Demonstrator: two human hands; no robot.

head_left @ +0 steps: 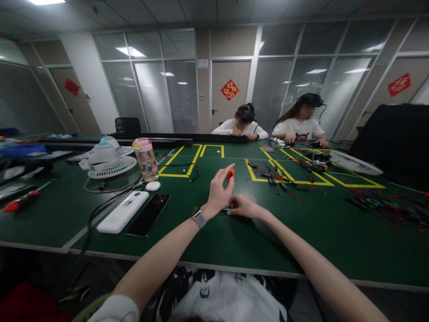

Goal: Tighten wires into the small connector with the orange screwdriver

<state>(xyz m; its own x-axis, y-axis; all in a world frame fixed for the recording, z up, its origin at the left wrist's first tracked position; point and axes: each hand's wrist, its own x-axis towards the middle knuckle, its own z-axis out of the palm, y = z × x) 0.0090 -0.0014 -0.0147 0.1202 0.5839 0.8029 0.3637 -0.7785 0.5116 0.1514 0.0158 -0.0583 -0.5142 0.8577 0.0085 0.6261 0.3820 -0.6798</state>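
Observation:
My left hand (219, 190), with a watch on its wrist, is closed around an orange-and-black screwdriver (231, 173). The handle stands roughly upright between thumb and fingers, and its lower end is hidden by the hand. Just below, my right hand (244, 206) rests at the table with its fingertips pinched on a small circuit board (227, 209). Most of that board is covered by my fingers. Both hands are close together over the green tabletop (214, 241).
Left of my hands lie a black phone (149, 215), a white power bank (123, 212), a pink-lidded bottle (145, 158) and white fans (112, 161). Wired boards (275, 174) lie to the right, with another wire heap (395, 205) beyond. Two people sit across the table.

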